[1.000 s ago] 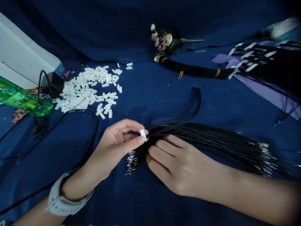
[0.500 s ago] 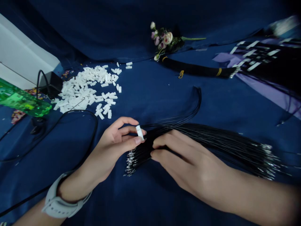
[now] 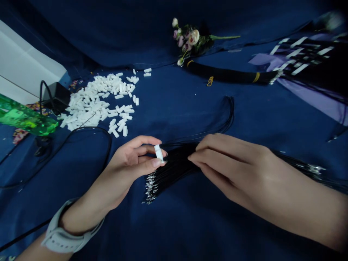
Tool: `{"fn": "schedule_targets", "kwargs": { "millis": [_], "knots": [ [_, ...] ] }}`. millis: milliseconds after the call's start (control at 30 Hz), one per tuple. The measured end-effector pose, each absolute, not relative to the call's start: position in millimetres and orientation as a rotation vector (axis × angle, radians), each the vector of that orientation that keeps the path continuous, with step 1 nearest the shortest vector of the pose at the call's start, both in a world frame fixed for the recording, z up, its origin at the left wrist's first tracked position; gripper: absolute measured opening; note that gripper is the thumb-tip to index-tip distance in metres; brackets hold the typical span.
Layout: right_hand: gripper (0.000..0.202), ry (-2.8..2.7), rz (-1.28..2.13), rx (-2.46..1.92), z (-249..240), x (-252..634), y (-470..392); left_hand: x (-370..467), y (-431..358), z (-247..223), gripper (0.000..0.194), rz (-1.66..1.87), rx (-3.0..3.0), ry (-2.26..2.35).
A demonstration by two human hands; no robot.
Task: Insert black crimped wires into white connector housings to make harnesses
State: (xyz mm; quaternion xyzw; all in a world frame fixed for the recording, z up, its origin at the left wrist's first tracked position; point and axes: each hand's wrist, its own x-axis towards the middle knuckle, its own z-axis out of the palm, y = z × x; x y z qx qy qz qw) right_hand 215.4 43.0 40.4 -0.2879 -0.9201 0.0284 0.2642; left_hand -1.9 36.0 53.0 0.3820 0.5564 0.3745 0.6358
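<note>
Between the thumb and fingers of my left hand [image 3: 141, 157] is a small white plastic connector housing [image 3: 158, 152], tilted and held just above the left end of a wire bundle. My right hand [image 3: 233, 166] is pinched, fingertips pressed together over the bundle's middle; whatever is in the pinch is lost against the dark wires. The bundle of black wires [image 3: 176, 161] lies on the blue cloth, with silver metal terminals [image 3: 150, 186] at its left end and more terminals [image 3: 315, 169] at its right end. My right hand hides part of it. Several loose wires [image 3: 230, 116] curl away behind.
A heap of white connector housings [image 3: 92, 99] lies at the left, beside a green bottle [image 3: 29, 117] and a black cable [image 3: 108, 139]. Farther back are artificial flowers [image 3: 190, 38] and a banded black wire bundle [image 3: 225, 75]. Wires with white connectors [image 3: 299, 54] rest on purple material [image 3: 312, 96].
My right hand has moved right and slightly away from me, along the bundle, opening a gap from my left hand. My left hand keeps its hold on the white connector housing.
</note>
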Motion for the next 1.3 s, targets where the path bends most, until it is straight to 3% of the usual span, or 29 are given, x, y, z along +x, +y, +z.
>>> {"fn": "schedule_targets", "kwargs": {
  "millis": [700,1300],
  "knots": [
    [0.016,-2.556,0.036,-0.79,38.8,223.0,49.1,-2.5,37.0,56.1,0.021,0.873,0.875,1.277],
    [0.019,-2.476,0.283,-0.954,42.1,217.5,46.6,-7.0,38.0,50.7,0.023,0.863,0.941,1.21]
  ]
}}
